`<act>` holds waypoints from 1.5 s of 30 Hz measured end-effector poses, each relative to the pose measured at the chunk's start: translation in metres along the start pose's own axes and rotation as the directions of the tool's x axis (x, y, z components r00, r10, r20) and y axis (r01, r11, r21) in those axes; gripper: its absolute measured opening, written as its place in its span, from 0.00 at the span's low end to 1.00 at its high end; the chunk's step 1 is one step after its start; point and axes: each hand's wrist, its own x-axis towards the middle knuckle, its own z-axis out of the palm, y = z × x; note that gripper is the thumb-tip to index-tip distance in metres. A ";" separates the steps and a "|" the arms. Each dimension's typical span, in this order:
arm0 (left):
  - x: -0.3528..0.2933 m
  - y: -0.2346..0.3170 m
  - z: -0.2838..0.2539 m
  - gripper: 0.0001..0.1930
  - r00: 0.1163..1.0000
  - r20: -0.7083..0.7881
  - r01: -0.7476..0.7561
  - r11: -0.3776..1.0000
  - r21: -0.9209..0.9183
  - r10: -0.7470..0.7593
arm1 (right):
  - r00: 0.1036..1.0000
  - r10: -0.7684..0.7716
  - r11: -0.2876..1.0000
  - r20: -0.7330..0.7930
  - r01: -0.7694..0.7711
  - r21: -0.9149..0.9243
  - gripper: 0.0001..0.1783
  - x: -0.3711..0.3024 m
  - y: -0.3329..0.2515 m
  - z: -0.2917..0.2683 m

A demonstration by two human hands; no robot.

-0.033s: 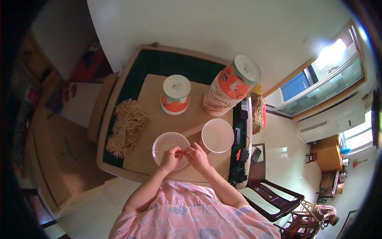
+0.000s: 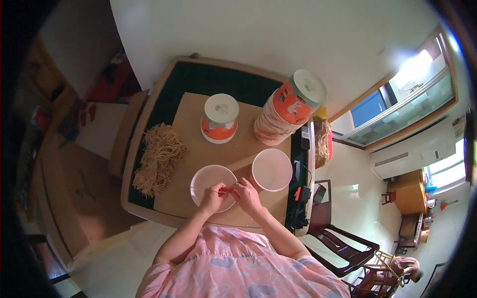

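Note:
My left hand [image 2: 214, 198] and my right hand [image 2: 245, 196] meet over the right part of an open white paper tub [image 2: 210, 177] near the table's front edge. Both have their fingers pinched close together. A thin light cord [image 2: 200, 189] sticks out leftward from my left fingers across the tub's mouth. What lies between the fingertips is too small to make out. Just right of my right hand stands a second open tub [image 2: 272, 170], white inside. To the left lies a heap of tangled beige cords [image 2: 160, 160].
Behind the open tubs, an upside-down orange and green tub [image 2: 220, 119] stands on a cardboard sheet [image 2: 186, 119]. A tall leaning stack of such tubs [image 2: 290, 107] is at the back right. Small black devices and cables [image 2: 301, 193] line the right edge; a dark wooden chair [image 2: 343, 248] stands beyond.

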 end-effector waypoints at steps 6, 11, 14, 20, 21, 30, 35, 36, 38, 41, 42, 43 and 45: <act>-0.004 -0.020 0.002 0.12 0.999 0.021 0.039 0.987 -0.157 -0.036 | 0.997 -0.009 0.999 0.080 0.013 -0.047 0.04 0.002 0.002 -0.002; -0.011 -0.007 -0.012 0.12 0.984 0.178 0.002 0.993 0.122 -0.024 | 0.996 0.040 0.999 0.082 -0.042 0.029 0.05 0.000 0.000 -0.004; -0.013 0.025 -0.030 0.10 0.911 0.354 0.026 0.887 0.460 -0.211 | 0.997 0.036 0.999 0.072 -0.035 -0.013 0.05 0.000 0.003 -0.004; 0.000 0.043 -0.033 0.10 0.916 0.265 0.234 0.938 0.257 -0.301 | 0.994 0.081 0.992 0.074 -0.088 0.091 0.03 0.003 0.004 -0.005; 0.001 0.027 -0.026 0.10 0.966 0.193 0.108 0.947 0.301 -0.171 | 0.991 0.102 0.986 0.082 -0.112 0.121 0.04 0.004 0.002 -0.007; 0.016 -0.030 0.033 0.11 0.984 0.167 -0.124 0.902 0.414 0.059 | 0.985 0.175 0.978 -0.005 -0.173 0.115 0.09 0.003 -0.003 -0.019; 0.013 -0.023 0.027 0.10 0.985 0.162 0.053 0.998 0.042 -0.060 | 0.972 0.228 0.958 -0.052 -0.215 0.190 0.07 -0.011 0.006 -0.019; 0.013 -0.025 0.022 0.09 0.981 0.190 0.036 0.998 0.059 -0.047 | 0.968 0.243 0.945 -0.070 -0.220 0.244 0.07 -0.014 0.007 -0.019; 0.013 -0.028 0.018 0.09 0.975 0.217 0.022 0.997 0.078 -0.038 | 0.974 0.222 0.956 -0.038 -0.210 0.205 0.07 -0.021 0.003 -0.025; 0.011 -0.029 0.015 0.05 0.887 0.341 0.392 0.898 -0.199 -0.311 | 0.986 0.160 0.980 0.043 -0.164 0.108 0.07 -0.034 -0.002 -0.022; 0.010 -0.030 0.013 0.04 0.907 0.324 0.324 0.936 -0.137 -0.267 | 0.988 0.121 0.991 0.092 -0.127 0.053 0.07 -0.039 -0.003 -0.020; 0.010 -0.030 0.013 0.03 0.925 0.310 0.253 0.965 -0.073 -0.219 | 0.990 0.127 0.987 0.061 -0.133 0.090 0.08 -0.041 -0.004 -0.014; 0.009 -0.022 0.010 0.02 0.893 0.362 0.322 0.942 -0.100 -0.267 | 0.991 0.137 0.989 -0.003 -0.136 0.050 0.09 -0.040 -0.009 -0.007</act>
